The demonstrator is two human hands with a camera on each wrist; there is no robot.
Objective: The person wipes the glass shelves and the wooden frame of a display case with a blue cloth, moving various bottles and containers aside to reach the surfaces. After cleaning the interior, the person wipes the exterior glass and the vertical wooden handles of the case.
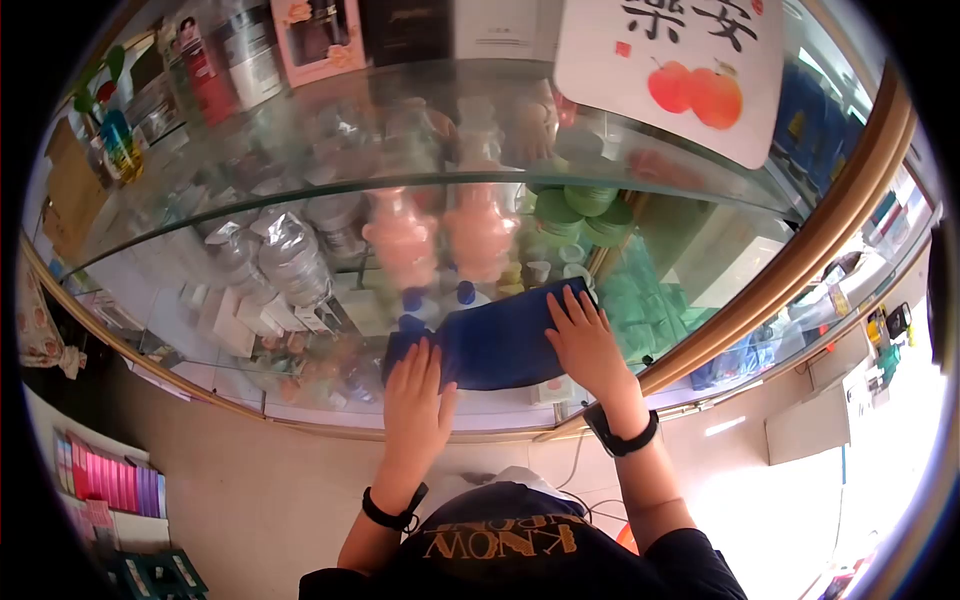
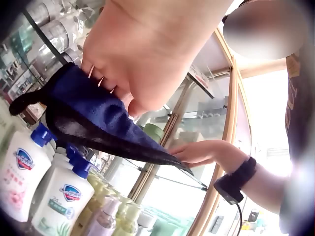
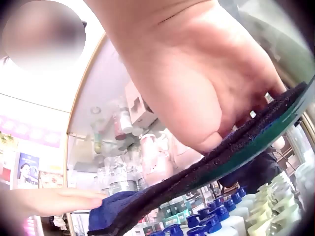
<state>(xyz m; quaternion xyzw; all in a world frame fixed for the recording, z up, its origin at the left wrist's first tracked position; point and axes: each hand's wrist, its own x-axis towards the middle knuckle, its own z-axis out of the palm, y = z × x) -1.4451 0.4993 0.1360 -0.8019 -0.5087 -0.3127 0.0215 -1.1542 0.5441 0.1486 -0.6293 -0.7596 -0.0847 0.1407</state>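
Wiping: your left hand (image 1: 415, 400), right hand (image 1: 585, 340) flat, apart on dark blue cloth (image 1: 495, 345) atop curved glass counter (image 1: 180, 300); keep pressure even.

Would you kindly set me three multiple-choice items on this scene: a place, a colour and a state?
1. Where does the cloth lie? A on the glass counter; B on the floor; C over a shoulder.
2. What colour is the cloth? A red; B dark blue; C white.
3. How do the left hand and right hand meet it? A both flat on it; B both off it; C one only.
Answers: 1 A, it is spread on the glass. 2 B, it is dark blue in every view. 3 A, both hands press it with straight fingers.
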